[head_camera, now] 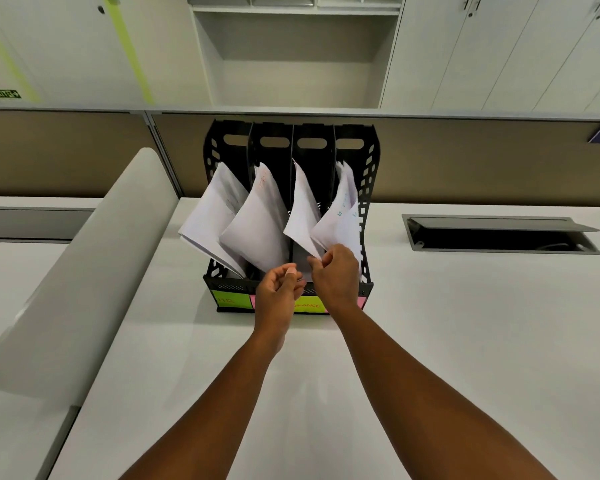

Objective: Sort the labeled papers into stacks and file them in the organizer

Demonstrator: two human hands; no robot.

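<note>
**Both hands at the front of the filled organizer**

A black four-slot organizer (364, 188) stands on the white desk (465, 341), at about 12 o'clock from the person, its back against the tan partition (482, 161). Each slot holds white papers leaning forward and to the left: a stack in the first slot (212, 209) at 11 o'clock, one in the second slot (257, 220), a single sheet in the third slot (300, 209), and a stack in the fourth slot (342, 216) at 1 o'clock with faint blue-green writing. Sticky labels line the front lip: a green one (230, 298) at the left, a yellow one (309, 305) partly hidden behind the hands, with pink edges showing between and at the far right.

The right hand (336, 271) pinches the lower corner of the fourth-slot papers between thumb and fingertips. The left hand (278, 289), just beside it at its 9 o'clock, is loosely curled with thumb against fingers; whether it grips any paper cannot be told.

A recessed cable hatch (499, 233) sits open at 2 o'clock
</note>
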